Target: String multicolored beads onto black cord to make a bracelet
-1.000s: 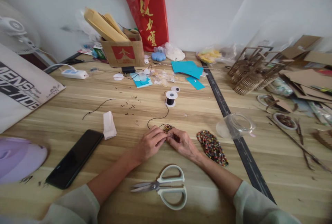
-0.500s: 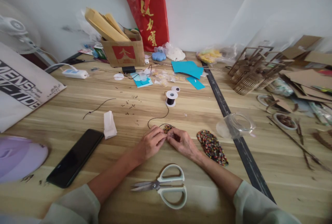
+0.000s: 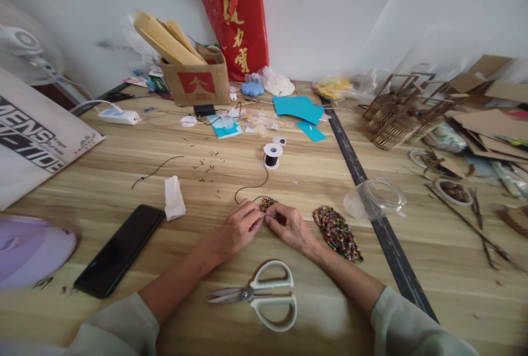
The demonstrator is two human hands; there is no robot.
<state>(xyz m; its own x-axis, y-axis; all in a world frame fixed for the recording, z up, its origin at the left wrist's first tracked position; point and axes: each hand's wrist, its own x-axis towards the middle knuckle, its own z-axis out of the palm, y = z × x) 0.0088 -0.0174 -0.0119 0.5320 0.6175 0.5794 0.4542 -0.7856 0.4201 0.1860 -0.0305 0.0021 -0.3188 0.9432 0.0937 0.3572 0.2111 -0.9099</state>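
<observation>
A lilac rounded object (image 3: 28, 251) is seen at the far left edge of the light wooden table (image 3: 124, 180). Just right of it a black smartphone (image 3: 119, 250) is laid flat, screen up, and a white folded tissue (image 3: 174, 199) is set beside its far corner.

Near the middle, the left hand (image 3: 239, 229) is rested on the table with the fingers curled in. Thumb and forefinger are drawn to a narrow pinch against the near-left edge of a small cluster of multicoloured beads (image 3: 268, 202). The right hand (image 3: 290, 226) is placed just beside it, fingertips almost meeting those of the left, and is closed in the same tight pinch on the cluster's near-right edge. Whether beads or cord lie inside each pinch cannot be told.

The cluster is held on the table between the two hands. A thin black cord (image 3: 247, 188) is looped from it to a white spool of black thread (image 3: 273, 155) standing farther back.

Pale-green-handled scissors (image 3: 259, 294) are laid closed between the forearms, near the person. To the right of the right hand an oval heap of multicoloured beads (image 3: 337, 233) is spread, and beyond it a clear plastic jar (image 3: 375, 199) is tipped on its side.
</observation>
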